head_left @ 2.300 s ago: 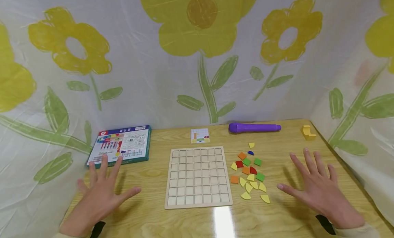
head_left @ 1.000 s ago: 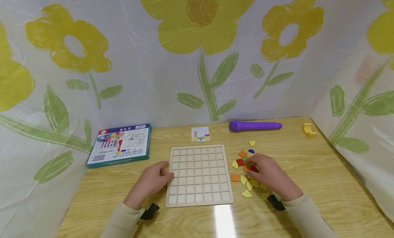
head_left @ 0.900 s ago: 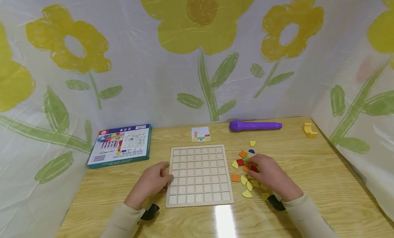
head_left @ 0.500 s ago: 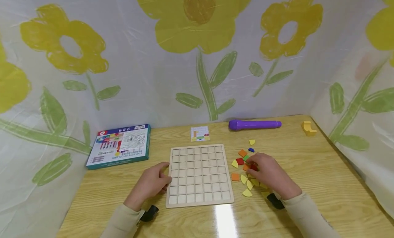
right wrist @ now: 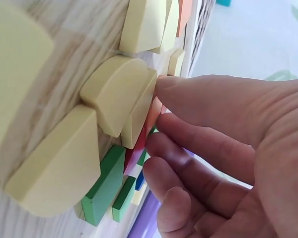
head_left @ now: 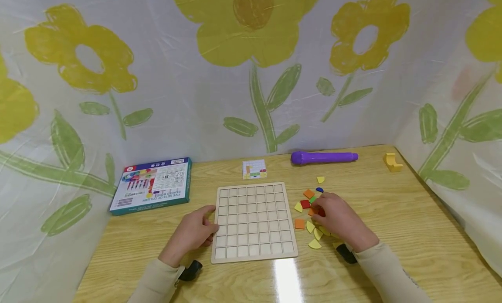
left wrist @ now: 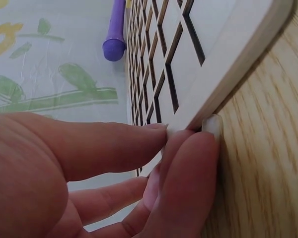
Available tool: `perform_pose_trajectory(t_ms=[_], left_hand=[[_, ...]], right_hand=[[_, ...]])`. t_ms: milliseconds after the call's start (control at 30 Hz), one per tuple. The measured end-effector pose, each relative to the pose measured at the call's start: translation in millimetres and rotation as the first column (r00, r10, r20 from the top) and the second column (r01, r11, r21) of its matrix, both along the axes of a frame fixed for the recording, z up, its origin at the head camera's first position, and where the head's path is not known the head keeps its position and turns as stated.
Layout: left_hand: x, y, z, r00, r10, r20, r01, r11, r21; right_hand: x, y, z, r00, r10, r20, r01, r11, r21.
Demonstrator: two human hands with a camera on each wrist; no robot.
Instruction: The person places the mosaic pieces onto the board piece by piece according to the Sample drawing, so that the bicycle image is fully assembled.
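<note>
A square wooden board [head_left: 255, 259] with a grid of shallow recesses lies on the table. My left hand [head_left: 191, 231] pinches its left edge; in the left wrist view the thumb is on the top rim and a finger on the side. Over a scatter of coloured pieces right of the board, my right hand [head_left: 340, 216] hovers low with bent fingers. In the right wrist view a gap parts thumb and forefinger, and an orange tile and a red piece [right wrist: 134, 156] show behind them. Yellow quarter-circles [right wrist: 116, 89] and green squares [right wrist: 105, 186] lie close. The hand hides some pieces.
Behind the board lies a small printed pattern card [head_left: 254, 169]. A purple microphone-shaped stick [head_left: 324, 158] is at the back, with a yellow curved block [head_left: 392, 162] at the back right. The flat printed box [head_left: 150, 186] lies left. A flowered cloth surrounds the table.
Both hands were spread wide above the table at first. The left came in to the board's edge and the right to the pieces. Over the last second they have barely moved.
</note>
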State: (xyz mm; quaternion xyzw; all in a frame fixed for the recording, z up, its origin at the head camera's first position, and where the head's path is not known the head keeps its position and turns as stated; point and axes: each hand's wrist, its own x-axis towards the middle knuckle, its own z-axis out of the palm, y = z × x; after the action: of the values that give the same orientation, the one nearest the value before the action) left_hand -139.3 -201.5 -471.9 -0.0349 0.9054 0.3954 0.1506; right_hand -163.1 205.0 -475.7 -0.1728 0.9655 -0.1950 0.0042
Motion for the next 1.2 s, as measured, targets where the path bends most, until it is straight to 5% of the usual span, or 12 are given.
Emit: perform_pose_trajectory(t_ms=[833, 1200], left_hand=[[0.5, 1.0, -0.6, 1.0, 0.016, -0.002, -0.016, 1.0, -0.001], [2.7, 2.2, 0.8, 1.0, 0.002, 0.001, -0.002, 1.0, 0.011]], right_hand=[[-6.6, -8.3, 12.2, 1.0, 0.029, 0.003, -0.029, 0.998, -0.049], [-23.9, -85.9, 26.9, 0.991, 0.125, 0.052, -0.117, 0.984, -0.135]])
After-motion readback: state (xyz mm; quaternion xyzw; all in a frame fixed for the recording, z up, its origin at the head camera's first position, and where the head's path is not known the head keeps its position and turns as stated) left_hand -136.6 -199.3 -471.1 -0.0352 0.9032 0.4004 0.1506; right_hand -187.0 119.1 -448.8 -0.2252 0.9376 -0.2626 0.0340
